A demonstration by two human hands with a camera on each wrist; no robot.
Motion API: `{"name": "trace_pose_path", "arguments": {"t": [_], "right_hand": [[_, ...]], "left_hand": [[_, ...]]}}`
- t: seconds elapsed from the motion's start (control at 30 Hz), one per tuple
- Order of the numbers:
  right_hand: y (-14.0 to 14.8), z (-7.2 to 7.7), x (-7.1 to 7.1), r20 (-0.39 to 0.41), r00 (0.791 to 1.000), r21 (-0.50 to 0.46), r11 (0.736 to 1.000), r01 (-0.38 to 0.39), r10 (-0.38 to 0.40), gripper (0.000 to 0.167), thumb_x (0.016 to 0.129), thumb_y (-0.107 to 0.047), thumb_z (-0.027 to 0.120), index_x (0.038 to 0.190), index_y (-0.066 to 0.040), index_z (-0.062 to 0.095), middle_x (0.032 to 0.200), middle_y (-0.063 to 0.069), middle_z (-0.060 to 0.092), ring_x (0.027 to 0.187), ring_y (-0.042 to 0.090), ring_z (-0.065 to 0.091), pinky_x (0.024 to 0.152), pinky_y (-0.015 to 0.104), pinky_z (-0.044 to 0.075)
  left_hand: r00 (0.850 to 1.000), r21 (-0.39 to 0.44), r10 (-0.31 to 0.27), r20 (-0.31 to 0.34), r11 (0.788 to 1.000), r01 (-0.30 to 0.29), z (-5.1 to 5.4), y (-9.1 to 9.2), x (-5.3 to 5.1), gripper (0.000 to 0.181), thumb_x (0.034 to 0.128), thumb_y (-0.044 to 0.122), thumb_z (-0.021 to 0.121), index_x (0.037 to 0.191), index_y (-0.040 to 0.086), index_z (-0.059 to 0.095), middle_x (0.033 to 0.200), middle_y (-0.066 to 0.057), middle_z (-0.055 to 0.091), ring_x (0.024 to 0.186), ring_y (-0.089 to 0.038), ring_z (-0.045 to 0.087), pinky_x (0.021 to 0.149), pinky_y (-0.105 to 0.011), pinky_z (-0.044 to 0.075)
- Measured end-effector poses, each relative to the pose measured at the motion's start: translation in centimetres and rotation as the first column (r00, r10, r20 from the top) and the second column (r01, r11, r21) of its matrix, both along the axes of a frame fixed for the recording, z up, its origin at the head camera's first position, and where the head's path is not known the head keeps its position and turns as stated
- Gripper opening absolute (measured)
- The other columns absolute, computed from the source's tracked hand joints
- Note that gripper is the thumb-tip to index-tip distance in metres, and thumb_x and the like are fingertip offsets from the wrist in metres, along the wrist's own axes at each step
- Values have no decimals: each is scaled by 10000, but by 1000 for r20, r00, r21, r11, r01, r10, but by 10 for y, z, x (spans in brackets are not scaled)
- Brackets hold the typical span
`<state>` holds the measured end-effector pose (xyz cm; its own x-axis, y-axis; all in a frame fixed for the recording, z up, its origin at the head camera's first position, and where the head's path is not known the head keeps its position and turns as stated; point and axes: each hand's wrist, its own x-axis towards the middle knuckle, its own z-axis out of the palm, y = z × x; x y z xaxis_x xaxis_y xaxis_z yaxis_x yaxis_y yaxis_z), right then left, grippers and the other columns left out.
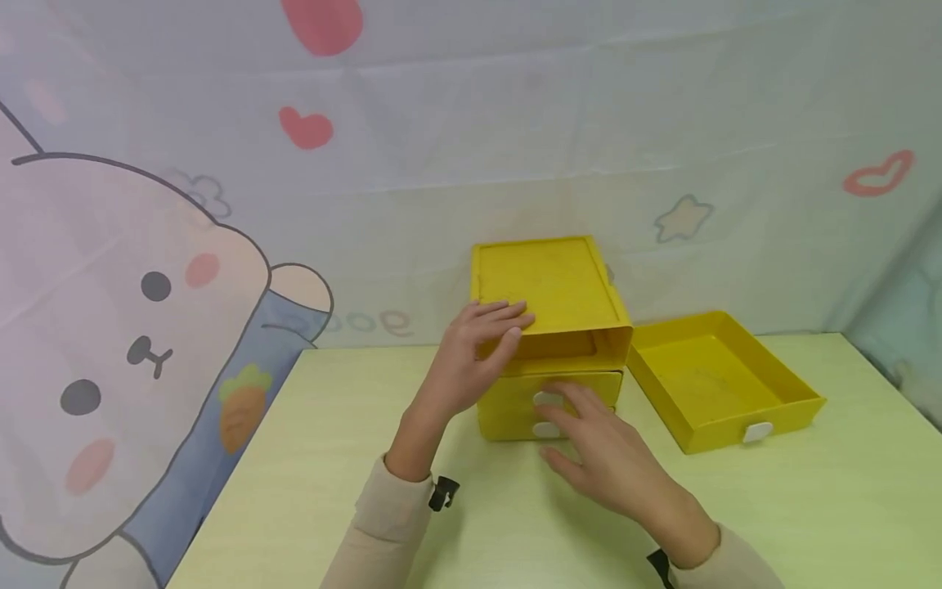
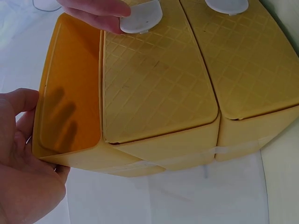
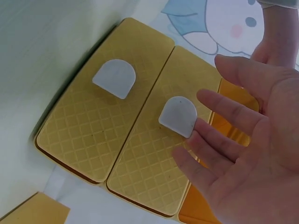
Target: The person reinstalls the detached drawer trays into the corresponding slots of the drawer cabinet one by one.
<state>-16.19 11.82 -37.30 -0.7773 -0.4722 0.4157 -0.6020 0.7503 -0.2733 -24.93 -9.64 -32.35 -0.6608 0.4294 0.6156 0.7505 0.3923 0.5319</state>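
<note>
A yellow drawer cabinet [image 1: 548, 282] stands against the back cloth. Its top slot is hollow, and two closed drawers with pale tabs sit below. My left hand [image 1: 474, 352] rests on the cabinet's top left front corner, fingers lying over the top and thumb by the slot's edge. In front of the drawers is my right hand [image 1: 607, 450]. Its fingertips touch the tab [image 3: 178, 116] of the upper closed drawer [image 2: 159, 74], while the thumb stands apart. The lower drawer's tab [image 3: 116, 78] is free of the fingers.
A removed yellow drawer [image 1: 751, 433] lies on the pale table [image 1: 309, 507] to the cabinet's right, its tab facing forward. Behind everything hangs a printed cloth [image 1: 441, 123] with hearts and a cartoon animal.
</note>
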Motion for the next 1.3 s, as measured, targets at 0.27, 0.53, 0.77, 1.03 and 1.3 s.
{"name": "trace_pose_path", "arguments": {"t": [0.27, 0.53, 0.77, 1.03, 1.3], "right_hand": [[-3, 3, 1, -8, 1000, -6, 1000, 0, 0, 456, 905, -207, 870, 1320, -103, 714, 1496, 101, 579, 1357, 321, 563, 779, 407, 632], [-6, 0, -2, 20, 1000, -3, 1000, 19, -18, 502, 911, -229, 864, 1361, -93, 688, 1511, 99, 565, 1379, 320, 542, 739, 379, 625], [-6, -3, -3, 21, 1000, -28, 999, 20, -19, 509, 904, -217, 870, 1362, -89, 689, 1498, 94, 571, 1374, 316, 540, 762, 395, 623], [-1, -8, -6, -29, 1000, -50, 999, -1, 0, 513, 898, -220, 874, 1358, -89, 689, 1470, 123, 583, 1355, 336, 549, 998, 509, 573], [18, -7, -3, -68, 994, -36, 996, -82, 80, 558, 895, -238, 877, 1408, -163, 672, 1545, 116, 540, 1391, 357, 527, 1063, 620, 499]], "left_hand": [[1000, 4, 2, 13, 1000, -2, 0, -2, 0, 313, 1095, 189, 597, 1352, 89, 745, 1473, -68, 659, 1439, -294, 521, 1279, -537, 291], [1000, -11, -2, 14, 1000, 2, 0, -5, 0, 315, 1096, 178, 601, 1365, 83, 734, 1481, -70, 652, 1449, -286, 523, 1311, -496, 231], [1000, -19, -17, 20, 1000, 18, -1, -6, -2, 318, 1098, 178, 603, 1375, 80, 726, 1477, -75, 654, 1453, -278, 524, 1328, -490, 172], [1000, -13, -9, 25, 1000, 9, -2, -1, -6, 315, 1103, 194, 599, 1372, 97, 732, 1470, -53, 661, 1445, -259, 531, 1329, -466, 175], [1000, -28, 3, 21, 1000, -2, -2, -3, -3, 320, 1103, 201, 596, 1376, 99, 729, 1472, -55, 659, 1452, -263, 526, 1330, -466, 173]]}}
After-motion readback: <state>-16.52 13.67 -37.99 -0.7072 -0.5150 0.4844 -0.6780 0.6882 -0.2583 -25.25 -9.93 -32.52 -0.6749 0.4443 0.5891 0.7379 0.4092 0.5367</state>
